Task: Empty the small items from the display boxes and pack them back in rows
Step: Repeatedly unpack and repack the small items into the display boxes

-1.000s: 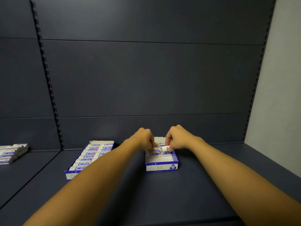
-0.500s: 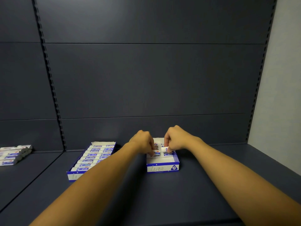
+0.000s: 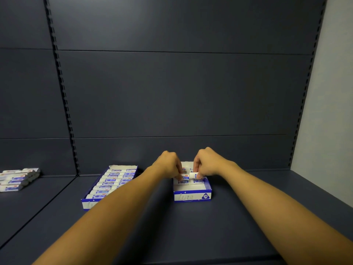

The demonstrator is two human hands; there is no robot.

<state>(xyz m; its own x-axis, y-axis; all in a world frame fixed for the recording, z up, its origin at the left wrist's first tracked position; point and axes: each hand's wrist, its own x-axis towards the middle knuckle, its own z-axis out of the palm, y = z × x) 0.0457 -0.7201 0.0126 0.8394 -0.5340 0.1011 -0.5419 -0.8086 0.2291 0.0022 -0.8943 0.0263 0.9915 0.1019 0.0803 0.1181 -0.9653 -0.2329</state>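
Head view. We see a dark shelf [image 3: 191, 226] backed by dark slotted panels, with both bare forearms reaching toward 12 o'clock. At the centre stands a small blue-and-white display box [image 3: 192, 196], its front wall marked "2B". The near part of its floor is bare white; small white-and-blue items [image 3: 198, 181] lie side by side further back, though we cannot count the rows behind the hands.

The left hand [image 3: 170, 164] hovers over the box's left half, fingers curled downward, its fingertips pinching one small item [image 3: 183, 176] at the box's middle. The right hand [image 3: 205, 162] hovers over the right half, fingers likewise curled, gripping a second small item [image 3: 193, 175] between thumb and fingers. The two held items sit just beside each other, slightly above those lying in the box.

At 9 o'clock of the central box, partly hidden by the left forearm, we see a longer display box [image 3: 89, 204] filled with one tidy column of the same items [image 3: 116, 178], laid crosswise. At the far 9 o'clock edge, on the neighbouring shelf section, lies a loose pile of similar items [image 3: 17, 178], well apart from both boxes.
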